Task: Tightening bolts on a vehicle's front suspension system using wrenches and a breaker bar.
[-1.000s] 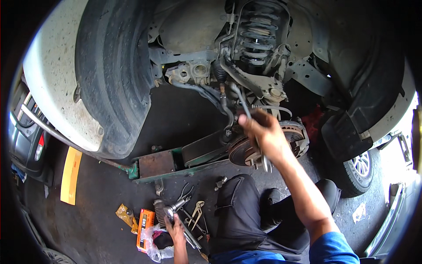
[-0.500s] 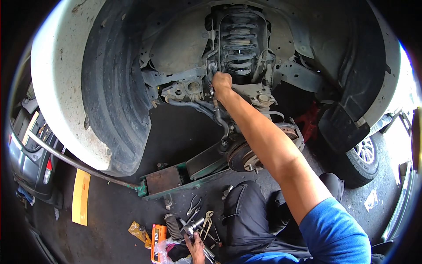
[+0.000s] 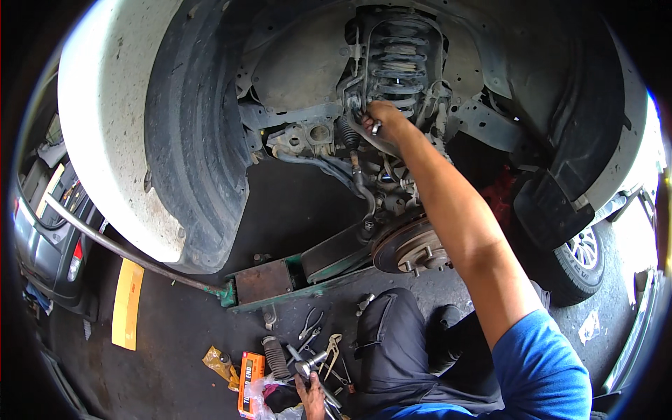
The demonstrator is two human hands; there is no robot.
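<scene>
My right hand [image 3: 385,117] is closed at the lower left of the coil spring [image 3: 400,63], beside the upper end of the ribbed rubber boot [image 3: 348,131]. A short shiny end of a metal tool [image 3: 376,128] sticks out of its fist; the rest is hidden. Low in the picture, my left hand [image 3: 312,399] is closed around the handle of a ratchet wrench [image 3: 303,368] with a round metal head. Pliers [image 3: 308,326], slip-joint pliers [image 3: 331,347] and a loose ribbed boot [image 3: 275,355] lie on the floor near it.
A green floor jack [image 3: 262,285] with a long handle [image 3: 119,246] stands under the brake disc [image 3: 399,246]. An orange box [image 3: 250,381] and yellow plastic bag [image 3: 220,365] lie by my left hand. A wheel [image 3: 582,262] lies at right; yellow cardboard [image 3: 127,304] at left.
My right hand, with the metal tool, has shifted away from the tie rod's boot, up and toward the coil spring. The left hand stays on the ratchet wrench. The whole view has shifted slightly.
</scene>
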